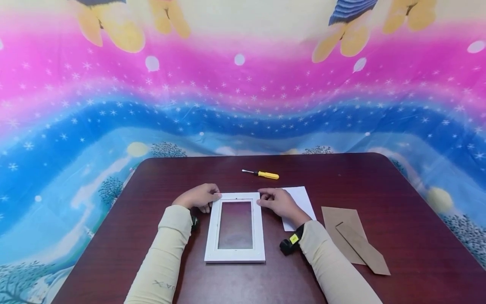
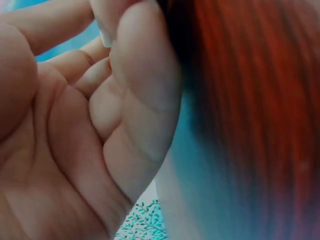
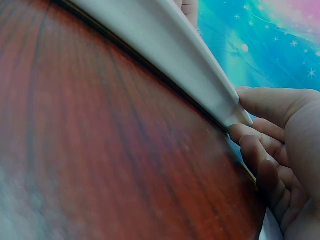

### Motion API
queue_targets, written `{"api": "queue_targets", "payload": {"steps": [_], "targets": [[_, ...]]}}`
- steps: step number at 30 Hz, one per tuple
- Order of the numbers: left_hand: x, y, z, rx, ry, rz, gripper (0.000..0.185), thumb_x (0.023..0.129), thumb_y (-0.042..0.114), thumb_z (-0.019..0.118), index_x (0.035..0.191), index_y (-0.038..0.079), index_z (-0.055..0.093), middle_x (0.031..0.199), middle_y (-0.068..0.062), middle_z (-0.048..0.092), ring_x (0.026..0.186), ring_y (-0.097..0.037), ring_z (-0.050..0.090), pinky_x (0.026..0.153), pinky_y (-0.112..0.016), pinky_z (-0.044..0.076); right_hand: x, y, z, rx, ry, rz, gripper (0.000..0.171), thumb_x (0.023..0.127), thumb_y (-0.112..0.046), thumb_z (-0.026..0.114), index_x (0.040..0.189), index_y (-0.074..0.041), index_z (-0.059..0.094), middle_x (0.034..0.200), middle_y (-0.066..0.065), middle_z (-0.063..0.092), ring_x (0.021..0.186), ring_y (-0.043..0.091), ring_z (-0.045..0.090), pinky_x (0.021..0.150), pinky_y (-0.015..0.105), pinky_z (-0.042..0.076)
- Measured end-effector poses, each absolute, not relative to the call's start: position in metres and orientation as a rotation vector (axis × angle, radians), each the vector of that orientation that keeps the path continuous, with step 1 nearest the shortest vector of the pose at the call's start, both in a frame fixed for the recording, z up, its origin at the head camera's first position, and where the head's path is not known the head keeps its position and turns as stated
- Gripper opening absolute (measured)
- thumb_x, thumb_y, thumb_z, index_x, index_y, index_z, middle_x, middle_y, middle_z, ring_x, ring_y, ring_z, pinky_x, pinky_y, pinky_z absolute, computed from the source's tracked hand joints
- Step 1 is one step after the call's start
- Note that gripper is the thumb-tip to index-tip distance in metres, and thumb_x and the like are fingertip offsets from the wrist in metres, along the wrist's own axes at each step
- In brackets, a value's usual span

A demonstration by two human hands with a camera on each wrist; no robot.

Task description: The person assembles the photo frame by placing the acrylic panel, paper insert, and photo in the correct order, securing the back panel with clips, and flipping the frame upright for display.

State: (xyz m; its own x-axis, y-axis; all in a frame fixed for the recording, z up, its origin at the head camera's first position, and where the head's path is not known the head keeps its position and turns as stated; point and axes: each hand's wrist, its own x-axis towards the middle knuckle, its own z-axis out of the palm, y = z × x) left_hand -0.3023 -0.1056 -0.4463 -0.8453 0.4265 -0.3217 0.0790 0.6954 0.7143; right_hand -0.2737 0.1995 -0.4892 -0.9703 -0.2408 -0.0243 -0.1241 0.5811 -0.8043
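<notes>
Head view: left hand (image 1: 199, 196) and right hand (image 1: 279, 202) pinch the white picture frame's (image 1: 235, 226) far corners, seemingly positioning it; lifting next would need an even grip.

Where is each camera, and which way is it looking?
Head: worn up high, looking down at the table; both sleeves and hands holding the white frame.
Left wrist: close under the left hand, seeing palm and curled fingers.
Right wrist: low by the table, seeing the right hand at the frame's corner.
Head and right wrist share the frame.
</notes>
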Motion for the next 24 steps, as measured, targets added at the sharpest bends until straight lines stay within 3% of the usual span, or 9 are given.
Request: {"api": "queue_targets", "payload": {"steps": [9, 18, 24], "targets": [[-0.310, -0.117, -0.458, 0.385, 2.238, 1.250, 0.018, 0.099, 0.025, 0.060, 0.108, 0.009, 0.059, 0.085, -0.015, 0.055, 0.057, -0.026, 0.061, 0.054, -0.038, 0.055, -0.276, 0.200, -0.491, -0.311, 2.684, -1.314, 0.047, 0.086, -0.040, 0.075, 0.127, -0.020, 0.065, 0.086, -0.007, 0.066, 0.067, 0.018, 0.055, 0.060, 0.033, 0.044], [-0.310, -0.119, -0.459, 0.384, 2.208, 1.310, 0.018, 0.098, 0.023, 0.061, 0.108, 0.008, 0.059, 0.081, -0.013, 0.055, 0.055, -0.023, 0.061, 0.052, -0.035, 0.054, -0.276, 0.199, -0.486, -0.353, 2.671, -1.320, 0.048, 0.086, -0.038, 0.074, 0.128, -0.016, 0.064, 0.085, -0.005, 0.065, 0.062, 0.019, 0.052, 0.057, 0.033, 0.043], [-0.310, -0.119, -0.460, 0.362, 2.207, 1.312, 0.018, 0.099, 0.023, 0.060, 0.109, 0.009, 0.059, 0.078, -0.013, 0.056, 0.054, -0.022, 0.060, 0.052, -0.034, 0.053, -0.274, 0.199, -0.480, -0.383, 2.679, -1.312, 0.049, 0.088, -0.034, 0.074, 0.130, -0.013, 0.063, 0.087, -0.005, 0.066, 0.068, 0.019, 0.056, 0.060, 0.034, 0.045]]}}
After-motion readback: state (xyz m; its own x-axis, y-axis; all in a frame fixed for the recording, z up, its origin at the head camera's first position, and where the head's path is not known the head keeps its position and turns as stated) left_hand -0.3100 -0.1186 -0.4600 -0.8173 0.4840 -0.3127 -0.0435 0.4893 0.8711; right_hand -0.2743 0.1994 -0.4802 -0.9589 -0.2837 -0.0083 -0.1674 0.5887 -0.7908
